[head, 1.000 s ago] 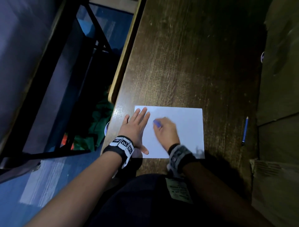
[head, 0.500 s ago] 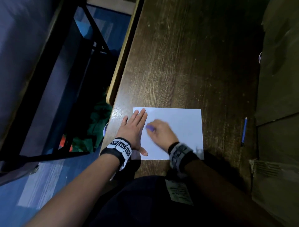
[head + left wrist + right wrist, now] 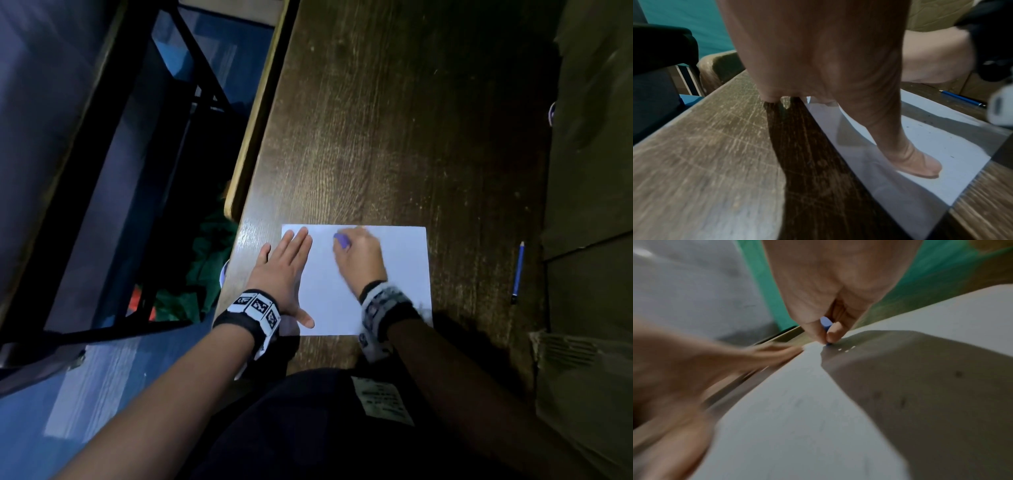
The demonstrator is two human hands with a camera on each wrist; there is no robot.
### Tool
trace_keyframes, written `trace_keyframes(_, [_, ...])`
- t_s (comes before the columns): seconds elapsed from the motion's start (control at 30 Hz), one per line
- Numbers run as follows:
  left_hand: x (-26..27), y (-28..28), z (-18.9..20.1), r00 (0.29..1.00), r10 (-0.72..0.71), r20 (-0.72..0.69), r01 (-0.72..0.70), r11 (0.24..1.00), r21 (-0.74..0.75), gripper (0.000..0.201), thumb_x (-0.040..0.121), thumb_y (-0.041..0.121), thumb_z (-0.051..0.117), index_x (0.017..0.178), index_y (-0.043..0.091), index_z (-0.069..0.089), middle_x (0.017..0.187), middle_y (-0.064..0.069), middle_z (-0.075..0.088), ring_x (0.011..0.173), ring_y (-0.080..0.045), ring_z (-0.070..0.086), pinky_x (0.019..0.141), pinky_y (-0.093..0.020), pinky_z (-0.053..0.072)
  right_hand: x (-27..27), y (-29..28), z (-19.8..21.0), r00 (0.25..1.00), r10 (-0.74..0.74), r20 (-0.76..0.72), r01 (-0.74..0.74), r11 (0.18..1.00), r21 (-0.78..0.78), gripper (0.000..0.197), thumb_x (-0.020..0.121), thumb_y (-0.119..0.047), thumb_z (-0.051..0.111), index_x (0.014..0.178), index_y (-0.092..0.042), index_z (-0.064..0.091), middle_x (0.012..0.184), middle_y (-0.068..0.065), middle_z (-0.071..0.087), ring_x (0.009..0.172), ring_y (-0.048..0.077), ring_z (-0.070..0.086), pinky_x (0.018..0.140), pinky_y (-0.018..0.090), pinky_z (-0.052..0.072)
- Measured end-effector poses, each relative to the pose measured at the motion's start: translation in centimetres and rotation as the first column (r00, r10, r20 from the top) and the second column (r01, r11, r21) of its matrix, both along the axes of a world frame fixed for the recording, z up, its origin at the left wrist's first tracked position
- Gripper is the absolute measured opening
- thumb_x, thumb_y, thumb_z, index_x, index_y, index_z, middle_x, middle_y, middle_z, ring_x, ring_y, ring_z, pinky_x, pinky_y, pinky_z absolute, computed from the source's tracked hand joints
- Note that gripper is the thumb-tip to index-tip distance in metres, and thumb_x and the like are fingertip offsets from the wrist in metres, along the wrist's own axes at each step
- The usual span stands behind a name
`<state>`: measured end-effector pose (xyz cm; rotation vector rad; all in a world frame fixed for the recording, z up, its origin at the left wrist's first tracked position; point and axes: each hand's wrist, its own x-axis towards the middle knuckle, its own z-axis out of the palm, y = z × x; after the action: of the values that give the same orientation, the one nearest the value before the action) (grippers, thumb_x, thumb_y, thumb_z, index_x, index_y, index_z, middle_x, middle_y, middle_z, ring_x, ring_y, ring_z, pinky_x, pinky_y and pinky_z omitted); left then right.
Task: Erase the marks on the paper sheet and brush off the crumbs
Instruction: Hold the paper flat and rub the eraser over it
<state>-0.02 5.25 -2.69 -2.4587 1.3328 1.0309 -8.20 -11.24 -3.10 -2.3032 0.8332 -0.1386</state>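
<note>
A white paper sheet (image 3: 394, 274) lies on the dark wooden table (image 3: 394, 137) near its front edge. My left hand (image 3: 284, 263) lies flat with straight fingers on the sheet's left edge, thumb (image 3: 920, 165) pressed on the paper (image 3: 941, 146). My right hand (image 3: 359, 257) pinches a small blue eraser (image 3: 342, 240) and rubs its tip on the sheet near the far edge. In the right wrist view the eraser (image 3: 826, 324) sits between thumb and fingertips, touching the paper (image 3: 797, 418). A few dark crumbs (image 3: 929, 116) dot the sheet. No marks can be made out.
A blue pencil (image 3: 518, 272) lies on the table to the right of the sheet. Cardboard (image 3: 589, 171) rises along the right side. The table's left edge (image 3: 239, 192) drops to a blue floor with black chair legs (image 3: 113, 164).
My right hand with the eraser has moved from beside the left hand's fingers up and right toward the sheet's far edge. The left hand has stayed flat in place.
</note>
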Motion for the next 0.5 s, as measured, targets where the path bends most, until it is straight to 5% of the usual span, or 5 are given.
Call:
trace_keyframes(0.13, [-0.1, -0.1, 0.2, 1.0, 0.011, 0.016, -0.011, 1.0, -0.001, 0.168, 0.046, 0.087, 0.075, 0.155, 0.014, -0.029, 0.161, 0.003, -0.038, 0.151, -0.019, -0.031, 0.124, -0.053, -0.006, -3.3, 5.4, 1.6, 0.845, 0.532, -0.049, -0.518, 0.839, 0.165, 0.011, 0.092, -0.013, 0.058, 0.091, -0.008, 0.067, 0.084, 0.01, 0.058, 0.078, 0.026, 0.057, 0.077, 0.039, 0.047])
trace_keyframes(0.2, [-0.1, -0.2, 0.3, 1.0, 0.002, 0.02, -0.002, 1.0, 0.003, 0.167, 0.048, 0.088, 0.074, 0.155, 0.014, -0.03, 0.161, 0.002, -0.039, 0.15, -0.019, -0.032, 0.125, -0.054, -0.006, -2.5, 3.4, 1.3, 0.899, 0.437, -0.036, -0.429, 0.893, 0.133, 0.01, 0.091, -0.011, 0.059, 0.088, -0.007, 0.068, 0.082, 0.01, 0.058, 0.077, 0.026, 0.057, 0.077, 0.038, 0.046])
trace_keyframes(0.33, [0.0, 0.1, 0.3, 1.0, -0.008, 0.017, 0.008, 1.0, -0.007, 0.165, 0.049, 0.089, 0.073, 0.155, 0.015, -0.03, 0.161, 0.002, -0.039, 0.15, -0.02, -0.032, 0.125, -0.053, -0.007, -0.7, -0.1, -0.3, 0.999, -0.05, 0.009, 0.051, 0.998, -0.03, 0.016, 0.09, -0.017, 0.06, 0.099, -0.01, 0.072, 0.093, 0.009, 0.065, 0.084, 0.026, 0.063, 0.081, 0.037, 0.054])
trace_keyframes(0.4, [-0.2, 0.1, 0.3, 1.0, -0.012, 0.029, 0.013, 1.0, -0.006, 0.166, 0.049, 0.09, 0.072, 0.155, 0.014, -0.03, 0.162, 0.001, -0.038, 0.151, -0.021, -0.031, 0.125, -0.053, -0.006, -1.4, 2.5, -0.1, 0.999, 0.044, -0.003, -0.044, 0.999, 0.018, 0.014, 0.091, -0.016, 0.059, 0.096, -0.01, 0.07, 0.091, 0.008, 0.063, 0.083, 0.026, 0.061, 0.08, 0.037, 0.052])
trace_keyframes(0.5, [-0.3, -0.1, 0.5, 0.997, -0.026, 0.067, 0.026, 1.0, 0.012, 0.166, 0.049, 0.092, 0.069, 0.155, 0.011, -0.029, 0.163, -0.002, -0.036, 0.152, -0.023, -0.027, 0.125, -0.054, -0.001, -3.4, 5.5, 1.7, 0.893, 0.441, -0.096, -0.418, 0.888, 0.19, 0.014, 0.094, -0.018, 0.055, 0.089, -0.012, 0.067, 0.083, 0.004, 0.055, 0.077, 0.025, 0.058, 0.075, 0.035, 0.049])
